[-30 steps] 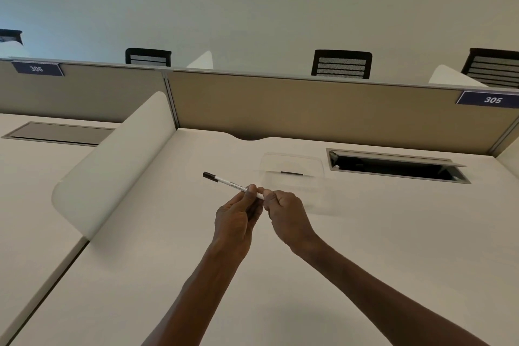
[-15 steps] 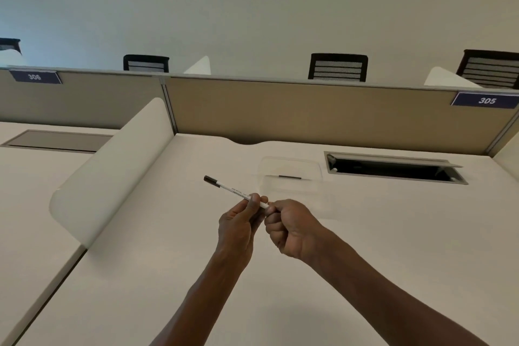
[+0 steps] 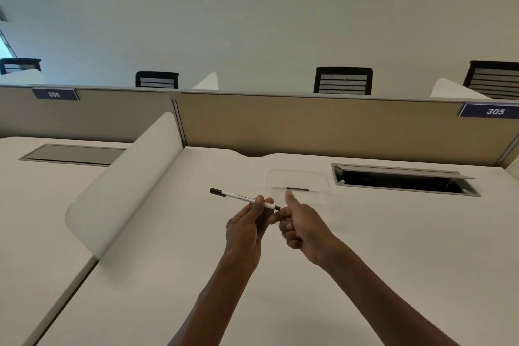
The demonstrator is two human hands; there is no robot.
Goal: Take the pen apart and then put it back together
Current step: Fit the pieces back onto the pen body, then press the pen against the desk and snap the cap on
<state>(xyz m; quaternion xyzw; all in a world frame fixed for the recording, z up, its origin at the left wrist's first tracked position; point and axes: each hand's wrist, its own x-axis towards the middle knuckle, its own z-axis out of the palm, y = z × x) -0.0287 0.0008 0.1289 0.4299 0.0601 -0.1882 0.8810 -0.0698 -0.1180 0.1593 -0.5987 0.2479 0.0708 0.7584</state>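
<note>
A white pen (image 3: 238, 196) with a black cap at its left end and a dark tip at its right end is held level above the white desk (image 3: 393, 247). My left hand (image 3: 245, 229) grips the barrel near the right end between thumb and fingers. My right hand (image 3: 300, 225) sits just right of the pen. Its thumb points up, off the pen, and its index finger reaches toward the dark tip from below. The other right fingers are curled, and nothing shows in them.
A clear plastic tray (image 3: 323, 177) with a small dark piece (image 3: 297, 189) lies on the desk just beyond my hands. An open cable hatch (image 3: 401, 180) is at the right, a curved white divider (image 3: 126, 180) at the left, and a beige partition (image 3: 309, 126) behind.
My right hand has let go of the pen's right end, lifting its thumb and drawing slightly right. The left hand keeps holding the pen, now more level.
</note>
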